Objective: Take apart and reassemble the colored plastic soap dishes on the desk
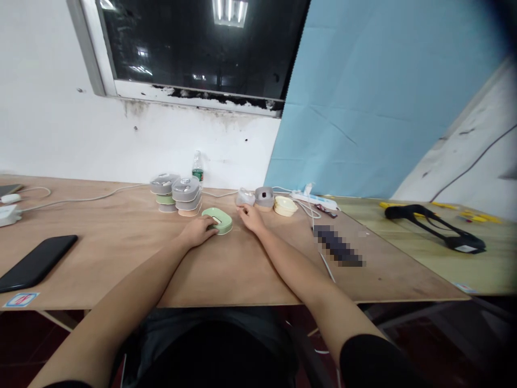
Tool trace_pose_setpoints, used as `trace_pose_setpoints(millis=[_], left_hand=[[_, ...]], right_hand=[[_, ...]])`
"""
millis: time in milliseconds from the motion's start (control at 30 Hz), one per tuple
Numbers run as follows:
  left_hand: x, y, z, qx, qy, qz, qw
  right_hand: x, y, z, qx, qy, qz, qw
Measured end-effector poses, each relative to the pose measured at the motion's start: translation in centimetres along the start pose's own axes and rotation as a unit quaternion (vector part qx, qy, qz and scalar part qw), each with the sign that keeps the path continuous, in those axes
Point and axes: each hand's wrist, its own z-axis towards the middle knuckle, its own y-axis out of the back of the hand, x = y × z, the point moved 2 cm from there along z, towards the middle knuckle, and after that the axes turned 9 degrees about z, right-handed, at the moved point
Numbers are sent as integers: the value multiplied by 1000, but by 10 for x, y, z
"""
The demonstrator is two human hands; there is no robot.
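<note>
A green box (225,219) sat on the brown table (234,275), near the middle, just left of centre and well back from the near edge. The left hand (197,231) gripped its left end, fingers over the top and thumb along the near side. The right hand (251,217) lay a little to the right, its fingers bent beside a clear plastic bundle (245,195); whether that grip was closed on anything could not be told. Next to the bundle stood a gray-topped box (264,198) with a peach lower part, then a pile of cream cups (285,206). Left of the green box stood two stacks of lidded containers (186,195), side by side, with a clear bottle (197,167) behind them. Farther right lay a white power strip (319,201) with cables and a pixelated dark object (338,246). A black phone (38,262) lay at far left, and a black strap frame (464,241) rested on a yellowish surface at far right. Behind rose a white wall (169,137), a dark window (194,48) and a blue sheet (363,97).
</note>
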Motion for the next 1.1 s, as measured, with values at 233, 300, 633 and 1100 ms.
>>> trace_pose_setpoints(millis=[233,300,633,1100], left_hand=[[0,9,0,-87,30,-12,996],[1,12,-1,-112,39,-16,993],[-4,16,-1,-168,70,-21,983],[-4,19,-1,-246,72,-28,966]], right_hand=[[39,-15,-15,50,141,-16,989],[41,-14,-15,38,153,-21,987],[44,-7,-19,40,223,-59,972],[39,-13,-16,3,331,-103,938]])
